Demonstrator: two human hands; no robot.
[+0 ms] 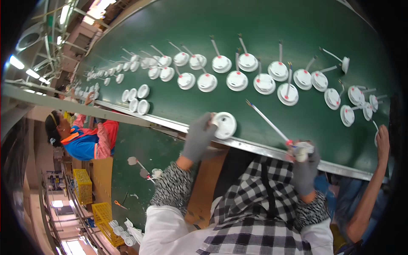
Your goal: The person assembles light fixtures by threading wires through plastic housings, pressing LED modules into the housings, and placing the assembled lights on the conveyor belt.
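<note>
A grey knitted glove covers my left hand (199, 135), whose fingers grip the edge of a white round cover (225, 125) with a small dark hole in it. The cover is just over the near metal edge of the green belt. On the right, my right hand (304, 172), gloved too, closes around a small white fitting (301, 149). From that fitting a white cable (272, 123) with a red joint runs up and left over the belt, ending in bare coloured wires. A gap separates the two hands and their parts.
Several white discs with cables (236, 80) stand in rows on the green belt (170, 25). Plain white cups (143, 91) are grouped at its left edge. A co-worker's arm (369, 195) reaches in at right; another person (87, 140) works at left. Scissors (120, 205) lie on the side table.
</note>
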